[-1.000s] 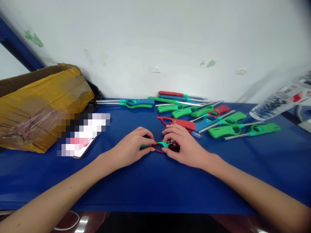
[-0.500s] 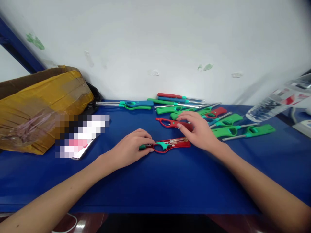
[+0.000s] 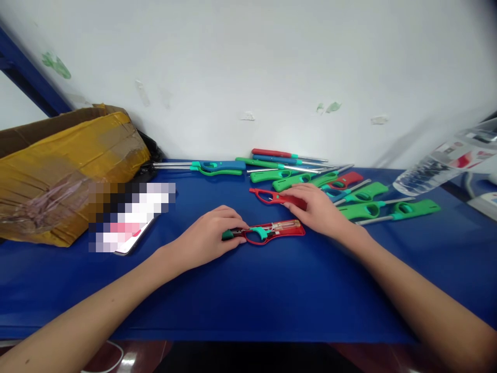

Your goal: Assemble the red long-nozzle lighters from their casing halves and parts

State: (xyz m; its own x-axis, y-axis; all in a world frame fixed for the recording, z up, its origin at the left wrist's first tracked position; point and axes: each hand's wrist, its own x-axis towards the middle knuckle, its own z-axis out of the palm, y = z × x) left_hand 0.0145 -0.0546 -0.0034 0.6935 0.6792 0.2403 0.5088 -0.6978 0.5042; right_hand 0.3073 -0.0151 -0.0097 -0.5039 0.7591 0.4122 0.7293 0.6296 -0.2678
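My left hand point(image 3: 215, 231) is closed around the front end of an opened lighter point(image 3: 285, 228), a red half-shell lying on the table. A teal trigger, thin wires and a clear fuel tank show inside the shell. Something dark green sticks out at the fingers, partly hidden by them. Behind it, my right hand point(image 3: 314, 207) pinches a red lighter cover point(image 3: 267, 197) by its wide end. That cover has a loop-shaped trigger opening at its left end, and my fingers hide part of it.
Long-nosed lighters in green, red and blue, such as this green one point(image 3: 359, 210), lie along the back and right. A taped cardboard box point(image 3: 70, 176) and a blurred phone point(image 3: 135, 228) are at left. A plastic bottle point(image 3: 438, 160) leans at right. A white wall point(image 3: 248, 67) rises behind the blue table point(image 3: 248, 295).
My right hand has lowered slightly, and its fingers have closed on the red lighter cover. The fuel tank end of the opened lighter is now uncovered. My left hand has stayed put.
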